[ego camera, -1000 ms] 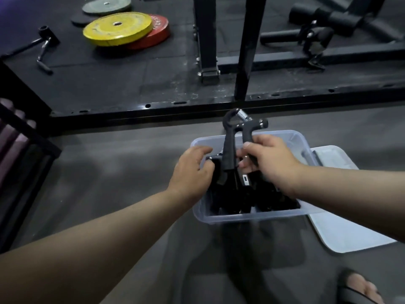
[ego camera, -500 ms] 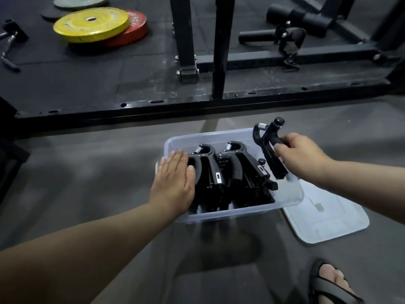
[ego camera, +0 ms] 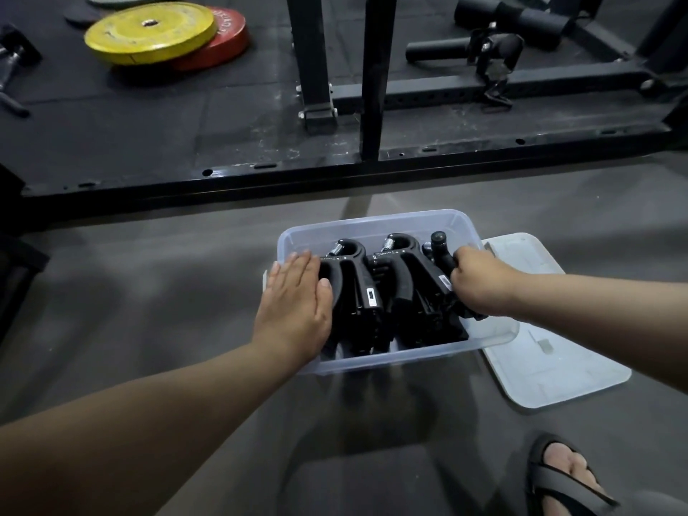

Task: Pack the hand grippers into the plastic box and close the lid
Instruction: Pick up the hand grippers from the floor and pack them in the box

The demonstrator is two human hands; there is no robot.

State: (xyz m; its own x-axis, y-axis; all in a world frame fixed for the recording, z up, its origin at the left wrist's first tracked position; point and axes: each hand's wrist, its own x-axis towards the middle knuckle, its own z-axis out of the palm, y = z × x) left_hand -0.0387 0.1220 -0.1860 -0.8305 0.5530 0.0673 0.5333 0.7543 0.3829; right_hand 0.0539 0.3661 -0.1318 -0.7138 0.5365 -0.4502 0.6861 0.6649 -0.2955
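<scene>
Plastic box [ego camera: 372,222]: clear, thin-walled, rectangular with rounded corners, smooth rim. It sits on the matte grey floor [ego camera: 149,292] just in front of me.

Packed grippers [ego camera: 357,292]: black moulded plastic, curved handles meeting in a hooked head, with a bright coil spring at each top and a small white label on the side. They stand on edge in a tight row along the box, heads toward the far wall.

Rightmost gripper [ego camera: 441,251]: same black make, round knob uppermost, at the right end of the row, inside the box. My right hand [ego camera: 480,283] has its fingers curled round the handle, a closed fist hold. How deep it is seated I cannot tell; my hand hides the lower part.

My left hand [ego camera: 294,303] lies flat with fingers straight and together, palm down over the box's left rim, thumb against the leftmost gripper. It grasps nothing.

Lid [ego camera: 551,351]: pale, translucent, flat with moulded ridges, lying on the floor to the right, its near-left edge tucked under the box.

Beyond: a black steel rack frame [ego camera: 335,173] with bolt holes runs across on dark rubber matting. A yellow weight plate [ego camera: 149,31] overlaps a red one [ego camera: 229,39] far left. My sandalled foot [ego camera: 566,474] shows lower right.
</scene>
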